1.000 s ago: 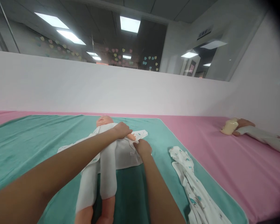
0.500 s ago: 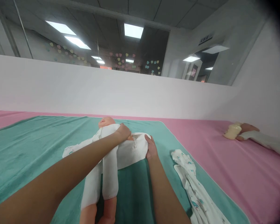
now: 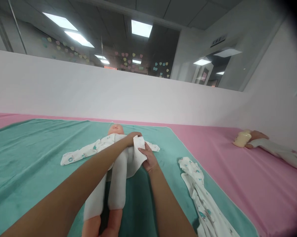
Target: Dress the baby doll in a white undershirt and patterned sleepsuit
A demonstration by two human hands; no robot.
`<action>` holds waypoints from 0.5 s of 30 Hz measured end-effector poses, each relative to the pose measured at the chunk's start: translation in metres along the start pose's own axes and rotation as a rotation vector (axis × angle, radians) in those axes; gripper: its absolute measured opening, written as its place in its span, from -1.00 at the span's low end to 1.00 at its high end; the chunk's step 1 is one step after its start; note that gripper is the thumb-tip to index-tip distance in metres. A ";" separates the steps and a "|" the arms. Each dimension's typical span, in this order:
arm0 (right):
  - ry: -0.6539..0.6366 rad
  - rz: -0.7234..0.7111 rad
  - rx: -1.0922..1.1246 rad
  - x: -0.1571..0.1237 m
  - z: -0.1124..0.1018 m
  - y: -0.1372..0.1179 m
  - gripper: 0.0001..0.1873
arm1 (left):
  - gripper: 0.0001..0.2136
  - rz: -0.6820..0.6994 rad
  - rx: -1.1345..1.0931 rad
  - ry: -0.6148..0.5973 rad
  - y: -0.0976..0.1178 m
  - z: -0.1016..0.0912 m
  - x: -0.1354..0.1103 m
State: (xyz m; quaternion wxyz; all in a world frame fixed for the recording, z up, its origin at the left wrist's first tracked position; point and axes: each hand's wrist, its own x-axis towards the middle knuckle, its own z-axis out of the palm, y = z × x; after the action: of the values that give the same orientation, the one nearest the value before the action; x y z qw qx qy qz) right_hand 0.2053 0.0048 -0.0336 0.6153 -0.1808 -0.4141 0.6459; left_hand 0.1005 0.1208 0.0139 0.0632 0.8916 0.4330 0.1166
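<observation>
A baby doll [image 3: 117, 129] lies on its back with its head away from me. It wears a white baby shirt [image 3: 105, 141] with small teal prints, one sleeve stretched left and the other sleeve [image 3: 152, 146] out to the right. My right hand [image 3: 148, 158] pinches the shirt's loose front panel, holding it lifted with its plain white side showing. Reaching across the doll's body, my left hand [image 3: 133, 138] is closed at the same panel's upper edge, its fingertips partly hidden by cloth. The doll's white legs [image 3: 118, 184] point toward me.
Printed white baby trousers or a similar garment [image 3: 200, 194] lie to the right on the green blanket [image 3: 39, 141]. On the pink sheet [image 3: 212, 158] at far right are a cream bottle [image 3: 242, 138] and another doll [image 3: 282, 153]. A white wall [image 3: 113, 95] with windows stands behind.
The shirt panel, spread out to the right before, is now lifted and drawn in toward the doll. My right hand moved left with it. The right sleeve now shows, and the doll's head has shifted slightly.
</observation>
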 end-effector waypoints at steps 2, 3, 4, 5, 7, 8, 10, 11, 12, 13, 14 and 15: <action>-0.035 0.036 0.015 -0.004 0.007 -0.001 -0.53 | -0.75 0.004 -0.013 0.053 -0.004 -0.006 -0.002; -0.044 0.055 0.020 -0.006 0.011 -0.001 -0.54 | -0.76 0.011 -0.009 0.073 -0.007 -0.010 -0.004; -0.053 0.073 0.025 -0.008 0.014 -0.002 -0.55 | -0.77 0.021 -0.005 0.085 -0.010 -0.015 -0.008; -0.065 0.089 0.029 -0.010 0.018 -0.002 -0.55 | -0.79 0.033 0.003 0.089 -0.013 -0.020 -0.013; -0.094 0.124 0.029 -0.012 0.024 -0.003 -0.55 | -0.84 0.052 0.034 0.086 -0.020 -0.033 -0.023; -0.106 0.145 0.018 -0.013 0.026 -0.003 -0.53 | -0.86 0.056 0.057 0.084 -0.024 -0.040 -0.029; -0.122 0.199 -0.024 -0.013 0.030 -0.002 -0.49 | -0.89 0.061 0.111 0.085 -0.033 -0.054 -0.041; -0.130 0.223 -0.044 -0.013 0.030 -0.001 -0.47 | -0.88 0.064 0.136 0.086 -0.037 -0.060 -0.046; -0.141 0.240 -0.057 -0.013 0.030 0.000 -0.45 | -0.87 0.070 0.159 0.083 -0.041 -0.066 -0.052; -0.155 0.248 -0.058 -0.013 0.029 0.000 -0.44 | -0.85 0.084 0.186 0.079 -0.044 -0.071 -0.057; -0.171 0.250 -0.048 -0.013 0.028 0.001 -0.43 | -0.83 0.109 0.219 0.074 -0.048 -0.075 -0.062; -0.188 0.252 -0.035 -0.013 0.027 0.001 -0.43 | -0.81 0.144 0.264 0.071 -0.052 -0.078 -0.067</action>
State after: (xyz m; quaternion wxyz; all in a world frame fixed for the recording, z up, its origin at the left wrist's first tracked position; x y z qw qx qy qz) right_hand 0.1869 -0.0161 -0.0223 0.4847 -0.1806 -0.4552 0.7248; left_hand 0.0009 0.1014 0.0681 -0.0784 0.9162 0.3815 0.0941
